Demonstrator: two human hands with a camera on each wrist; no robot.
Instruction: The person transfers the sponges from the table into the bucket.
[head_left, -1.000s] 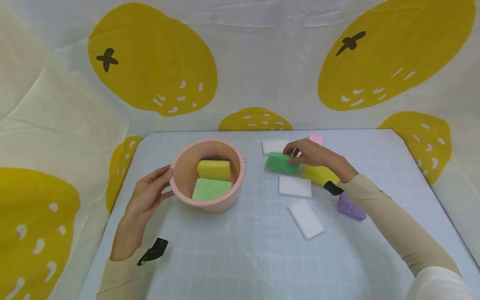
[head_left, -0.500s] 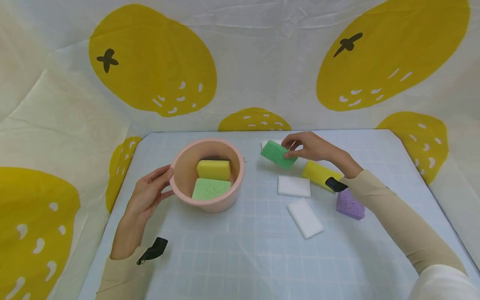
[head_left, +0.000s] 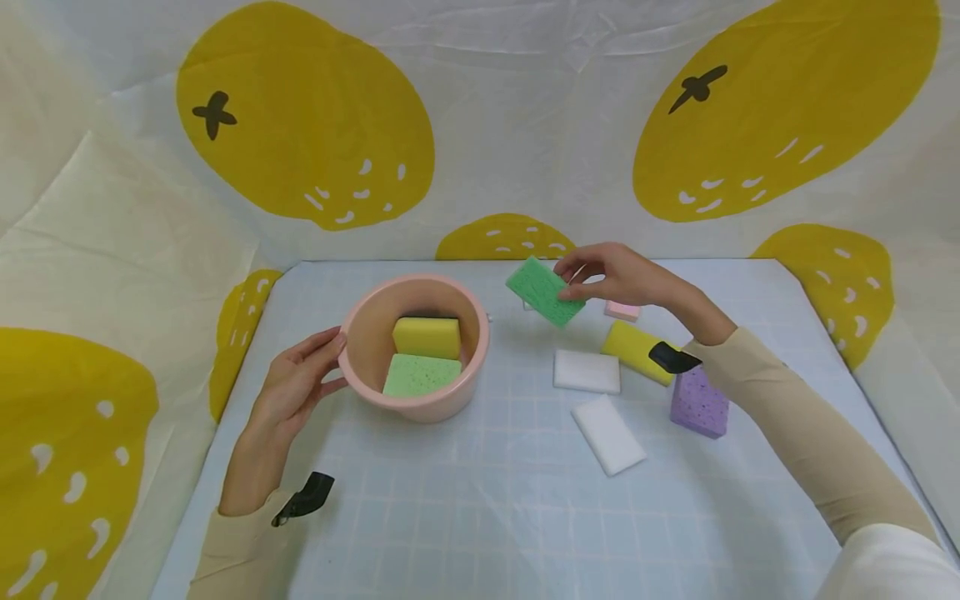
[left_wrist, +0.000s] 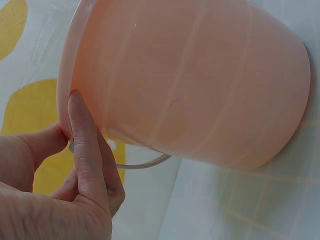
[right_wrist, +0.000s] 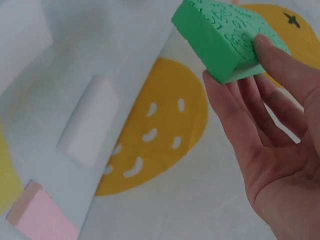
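Note:
With thumb and fingers my left hand [head_left: 294, 388] grips the rim of a pink bucket [head_left: 442, 404] on its left side. The left wrist view shows fingers along the outside of the bucket [left_wrist: 190, 80], by its rim. Inside the bucket sit a yellow sponge [head_left: 427, 337] and a speckled light green sponge [head_left: 422, 376]. My right hand [head_left: 618, 277] pinches a green sponge [head_left: 546, 292] above the table, to the right of the bucket. That sponge [right_wrist: 227, 37] has a patterned face, held between thumb and fingers in the right wrist view.
On the table [head_left: 450, 517], right of the bucket, lie white sponges [head_left: 587, 372], a yellow sponge [head_left: 636, 351], a purple sponge [head_left: 699, 402] and a small pink block [head_left: 623, 310]. Another white block [right_wrist: 90, 122] is mostly hidden behind the green sponge in the head view. A patterned cloth [head_left: 525, 125] hangs behind.
My right hand has lifted the green sponge off the table, up and slightly left, tilting it. The pink block has come back into sight. My left hand and the bucket have stayed put.

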